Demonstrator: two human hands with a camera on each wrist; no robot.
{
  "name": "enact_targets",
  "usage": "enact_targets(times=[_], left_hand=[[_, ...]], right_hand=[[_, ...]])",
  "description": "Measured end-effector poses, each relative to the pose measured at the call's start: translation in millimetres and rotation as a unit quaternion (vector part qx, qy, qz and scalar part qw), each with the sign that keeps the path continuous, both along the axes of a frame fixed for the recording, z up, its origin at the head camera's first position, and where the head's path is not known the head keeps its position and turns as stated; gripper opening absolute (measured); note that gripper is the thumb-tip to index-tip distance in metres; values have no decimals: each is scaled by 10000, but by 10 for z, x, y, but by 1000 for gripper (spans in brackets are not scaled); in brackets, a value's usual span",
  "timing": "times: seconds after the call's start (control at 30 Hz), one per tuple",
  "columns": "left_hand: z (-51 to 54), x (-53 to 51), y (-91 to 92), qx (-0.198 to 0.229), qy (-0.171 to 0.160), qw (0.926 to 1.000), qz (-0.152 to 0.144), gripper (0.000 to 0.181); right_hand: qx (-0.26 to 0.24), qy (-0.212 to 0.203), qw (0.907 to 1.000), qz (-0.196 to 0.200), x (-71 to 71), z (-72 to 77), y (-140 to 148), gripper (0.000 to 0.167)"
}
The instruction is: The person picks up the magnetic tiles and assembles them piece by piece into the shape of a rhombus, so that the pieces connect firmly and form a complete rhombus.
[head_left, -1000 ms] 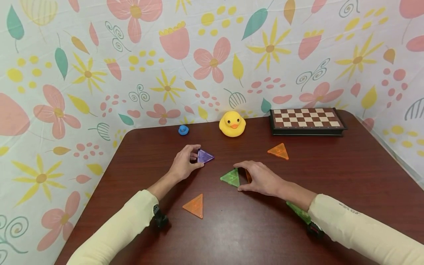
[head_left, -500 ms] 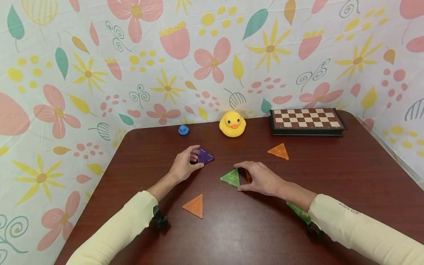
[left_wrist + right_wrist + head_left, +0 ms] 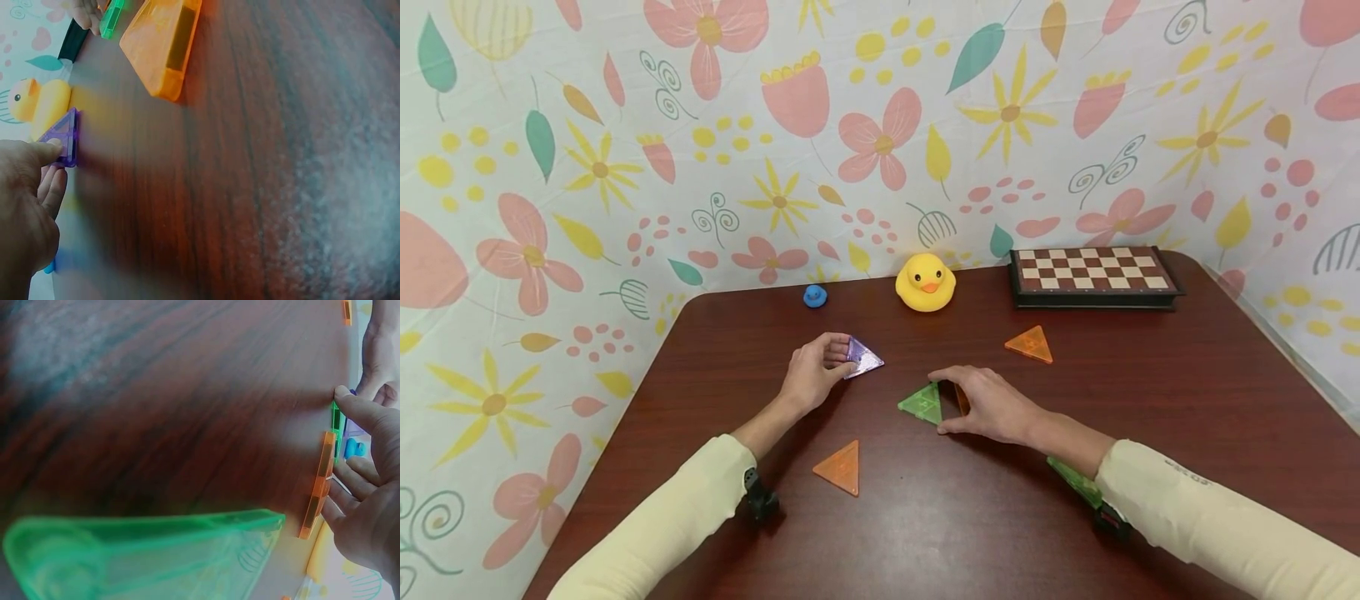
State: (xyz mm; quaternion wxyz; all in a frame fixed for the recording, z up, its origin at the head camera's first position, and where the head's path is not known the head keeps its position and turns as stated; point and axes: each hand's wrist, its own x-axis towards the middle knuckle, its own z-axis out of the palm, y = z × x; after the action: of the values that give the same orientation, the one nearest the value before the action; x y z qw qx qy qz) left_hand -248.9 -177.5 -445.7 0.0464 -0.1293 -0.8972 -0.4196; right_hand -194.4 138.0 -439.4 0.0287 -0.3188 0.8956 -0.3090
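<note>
In the head view my left hand [image 3: 808, 375] pinches a translucent purple triangular tile [image 3: 865, 359], thumb on its face and fingers behind. The left wrist view shows that purple tile [image 3: 65, 139] between thumb and fingers, too. My right hand [image 3: 996, 406] spans a green triangular tile [image 3: 922, 404] on the table, thumb and a fingertip at its two right corners. An orange tile [image 3: 962, 400] lies partly hidden beneath this hand; in the right wrist view, the orange tile [image 3: 317, 487] is beside the green tile [image 3: 337, 428]. The purple and green tiles are apart.
An orange triangle [image 3: 842, 468] lies near the left forearm, another orange triangle [image 3: 1032, 344] at back right. A second green tile [image 3: 1075, 479] is partly under the right forearm. Along the back stand a blue duck [image 3: 815, 296], a yellow duck [image 3: 926, 285] and a chessboard box [image 3: 1093, 277].
The purple tile has tilted and looks paler, and my left thumb now overlaps its face. My right hand and the green tile have stayed in place.
</note>
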Motion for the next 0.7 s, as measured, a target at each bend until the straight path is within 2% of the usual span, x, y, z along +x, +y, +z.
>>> enact_targets(times=[0.33,0.7], left_hand=[[-7,22,-17,140,-32,9999,69,26],[-4,28,-20,306,-109,9994,100,18]], right_hand=[[20,37,10000,-6,-1,-2,-5,71],[73,-7,10000,-7,3,6,-2,72]])
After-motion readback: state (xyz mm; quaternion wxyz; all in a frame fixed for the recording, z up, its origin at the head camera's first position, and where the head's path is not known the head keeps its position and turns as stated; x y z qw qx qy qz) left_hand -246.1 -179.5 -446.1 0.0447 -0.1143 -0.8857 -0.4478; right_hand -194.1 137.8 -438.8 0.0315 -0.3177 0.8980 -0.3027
